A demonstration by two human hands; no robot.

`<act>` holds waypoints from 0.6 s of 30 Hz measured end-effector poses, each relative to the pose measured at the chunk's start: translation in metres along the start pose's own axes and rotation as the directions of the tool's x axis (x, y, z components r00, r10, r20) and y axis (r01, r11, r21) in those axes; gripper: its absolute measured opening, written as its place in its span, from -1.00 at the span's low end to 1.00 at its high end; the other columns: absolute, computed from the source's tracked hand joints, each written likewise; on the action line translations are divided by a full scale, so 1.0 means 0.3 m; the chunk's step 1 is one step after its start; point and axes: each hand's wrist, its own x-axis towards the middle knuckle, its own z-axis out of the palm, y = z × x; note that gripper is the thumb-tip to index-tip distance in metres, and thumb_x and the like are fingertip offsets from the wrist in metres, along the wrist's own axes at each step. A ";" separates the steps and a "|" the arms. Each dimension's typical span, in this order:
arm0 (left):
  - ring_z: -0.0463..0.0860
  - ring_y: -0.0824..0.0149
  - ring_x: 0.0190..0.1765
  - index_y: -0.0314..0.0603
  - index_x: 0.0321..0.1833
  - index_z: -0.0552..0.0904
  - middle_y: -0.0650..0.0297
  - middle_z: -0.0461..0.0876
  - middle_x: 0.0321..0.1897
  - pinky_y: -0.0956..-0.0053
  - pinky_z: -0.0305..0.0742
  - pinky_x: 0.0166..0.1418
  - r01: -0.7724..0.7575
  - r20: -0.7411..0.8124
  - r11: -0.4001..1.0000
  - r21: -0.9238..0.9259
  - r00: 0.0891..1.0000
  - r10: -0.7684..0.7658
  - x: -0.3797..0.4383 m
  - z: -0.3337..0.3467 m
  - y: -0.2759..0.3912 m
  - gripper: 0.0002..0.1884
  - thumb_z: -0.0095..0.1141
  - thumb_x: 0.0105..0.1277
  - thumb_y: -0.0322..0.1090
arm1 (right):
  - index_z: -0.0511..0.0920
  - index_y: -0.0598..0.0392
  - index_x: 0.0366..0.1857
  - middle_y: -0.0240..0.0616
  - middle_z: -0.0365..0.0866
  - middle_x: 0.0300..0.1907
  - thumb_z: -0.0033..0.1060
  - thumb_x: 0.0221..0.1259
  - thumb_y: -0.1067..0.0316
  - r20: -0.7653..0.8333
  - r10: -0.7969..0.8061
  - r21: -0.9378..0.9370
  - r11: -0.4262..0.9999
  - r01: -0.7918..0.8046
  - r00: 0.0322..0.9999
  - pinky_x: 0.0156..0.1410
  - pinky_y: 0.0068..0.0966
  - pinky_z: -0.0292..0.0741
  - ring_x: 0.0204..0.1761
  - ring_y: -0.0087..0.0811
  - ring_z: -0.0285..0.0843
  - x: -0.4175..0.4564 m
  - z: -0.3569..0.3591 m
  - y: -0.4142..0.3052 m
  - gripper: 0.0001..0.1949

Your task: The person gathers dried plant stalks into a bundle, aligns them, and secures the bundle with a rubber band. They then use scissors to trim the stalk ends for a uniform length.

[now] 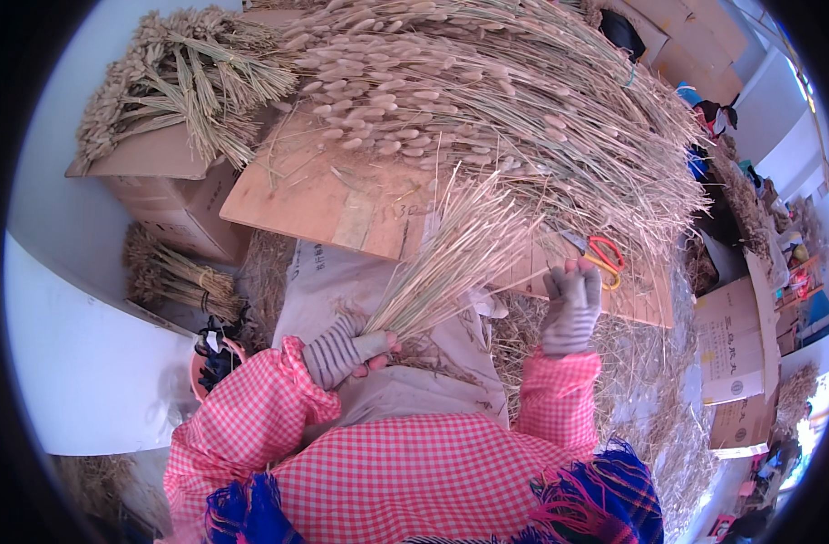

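Note:
My left hand [350, 350], in a striped fingerless glove, grips a bundle of dried grass stems [455, 251]. The loose stem ends fan up and to the right over the board's edge; the other end is hidden by my hand and sleeve. My right hand [571, 306], gloved alike, is raised beside the scissors [601, 262] with red and yellow handles. Its fingertips come close to the yellow handle, but whether they touch it or pinch a stalk is unclear. Beyond my hands, a large heap of fluffy-headed dried grass [414, 88] covers much of the wooden board [305, 183].
Tied grass bundles [203, 88] lie on a cardboard box [176, 204] at the left, with another bundle [183, 272] below. A pink bucket [198, 374] holds dark material. Pale cloth [421, 394] covers my lap. Cartons [731, 347] stand right; straw litters the floor [646, 421].

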 end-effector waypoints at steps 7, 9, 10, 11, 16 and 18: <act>0.39 0.62 -0.54 -0.20 0.15 0.48 0.40 0.55 -0.44 0.76 0.22 -0.55 -0.068 -0.049 0.987 0.144 0.996 0.076 0.001 0.029 0.012 -0.61 0.16 0.34 -0.21 | 0.53 0.07 -0.08 -0.09 0.48 0.03 0.34 0.04 0.25 0.658 -0.359 -0.606 0.270 0.749 0.662 0.11 -0.26 0.34 0.05 -0.17 0.42 -0.227 0.046 0.102 -0.65; 0.40 0.59 -0.56 -0.18 -0.07 0.58 0.43 0.51 -0.55 0.70 0.27 -0.51 -0.092 -0.057 0.981 0.173 0.993 0.103 -0.006 0.049 0.008 -0.69 0.18 0.33 -0.10 | 0.55 0.04 -0.13 -0.06 0.46 0.06 0.34 -0.02 0.24 0.705 -0.356 -0.598 0.165 0.784 0.613 0.17 -0.19 0.28 0.10 -0.11 0.38 -0.237 0.057 0.121 -0.67; 0.40 0.57 -0.56 -0.17 -0.18 0.64 0.45 0.48 -0.60 0.67 0.30 -0.49 -0.080 -0.049 0.983 0.167 0.995 0.089 -0.008 0.053 0.008 -0.70 0.20 0.32 -0.05 | 0.57 0.03 -0.16 -0.04 0.45 0.08 0.34 -0.05 0.24 0.712 -0.258 -0.652 0.106 0.751 0.654 0.19 -0.16 0.25 0.12 -0.08 0.36 -0.227 0.059 0.124 -0.68; 0.40 0.57 -0.56 -0.17 -0.18 0.63 0.45 0.48 -0.60 0.66 0.30 -0.48 -0.090 -0.053 0.979 0.185 0.993 0.101 -0.010 0.053 0.009 -0.69 0.20 0.31 -0.05 | 0.58 0.02 -0.18 -0.04 0.44 0.09 0.34 -0.06 0.25 0.720 -0.347 -0.592 0.146 0.793 0.601 0.20 -0.14 0.24 0.13 -0.07 0.36 -0.212 0.061 0.125 -0.69; 0.41 0.62 -0.50 -0.17 0.12 0.51 0.45 0.52 -0.49 0.72 0.27 -0.49 -0.021 -0.043 0.987 0.157 0.999 0.028 -0.022 0.041 0.023 -0.59 0.20 0.32 -0.10 | 0.62 -0.04 -0.28 -0.17 0.54 -0.05 0.27 0.04 0.54 0.284 -0.560 -0.418 0.658 0.626 0.778 -0.14 -0.50 0.53 -0.23 -0.43 0.53 -0.040 0.027 0.059 -0.81; 0.41 0.62 -0.50 -0.19 0.07 0.54 0.44 0.52 -0.51 0.73 0.26 -0.50 -0.026 -0.074 0.990 0.140 0.997 0.037 -0.024 0.041 0.028 -0.61 0.20 0.32 -0.10 | 0.60 0.06 -0.18 -0.26 0.59 -0.12 0.23 0.17 0.51 0.034 -0.381 -0.253 0.891 0.376 0.924 -0.09 -0.57 0.50 -0.21 -0.48 0.52 0.017 -0.006 0.012 -0.84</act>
